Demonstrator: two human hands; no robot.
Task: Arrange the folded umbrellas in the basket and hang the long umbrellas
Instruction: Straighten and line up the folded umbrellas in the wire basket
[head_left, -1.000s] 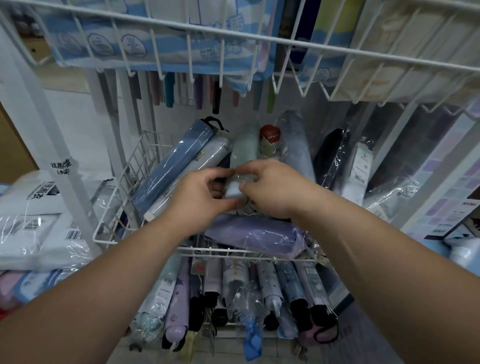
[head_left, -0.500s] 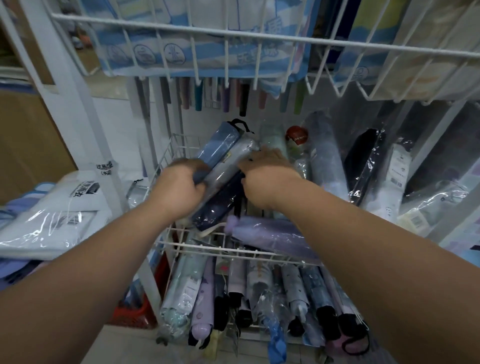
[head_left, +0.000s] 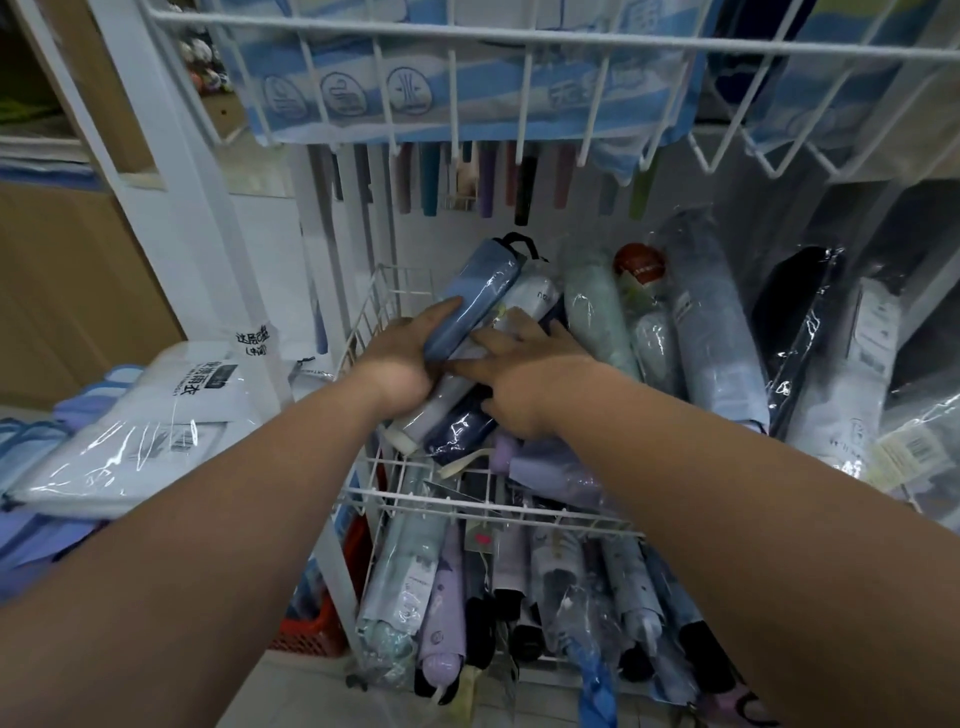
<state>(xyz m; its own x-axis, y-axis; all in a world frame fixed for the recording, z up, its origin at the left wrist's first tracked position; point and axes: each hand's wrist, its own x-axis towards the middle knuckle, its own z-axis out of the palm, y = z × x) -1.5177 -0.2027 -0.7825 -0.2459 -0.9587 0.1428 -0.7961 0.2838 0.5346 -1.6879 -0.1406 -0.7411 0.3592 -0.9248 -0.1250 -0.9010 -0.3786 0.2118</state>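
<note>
A white wire basket (head_left: 395, 496) at mid height holds several folded umbrellas in clear sleeves. My left hand (head_left: 402, 358) grips a blue folded umbrella (head_left: 480, 291) at the basket's left side. My right hand (head_left: 524, 376) lies with fingers spread on a white folded umbrella (head_left: 535, 299) and a dark navy one (head_left: 457, 428) beside it. A lilac umbrella (head_left: 550, 467) lies crosswise at the basket's front. Mint (head_left: 597, 312) and pale blue (head_left: 711, 322) umbrellas lean further right. Long umbrella handles (head_left: 527, 182) hang in a row behind.
An upper wire basket (head_left: 467, 31) with blue-striped packs overhangs close above. A lower basket (head_left: 519, 613) holds several more folded umbrellas. Bagged raincoats (head_left: 145, 410) lie on a shelf to the left. A red crate (head_left: 311, 629) sits on the floor.
My view has shifted left and closer. My left hand moved from the middle to the left and closed on the blue umbrella; my right hand opened flat onto the neighbouring umbrellas.
</note>
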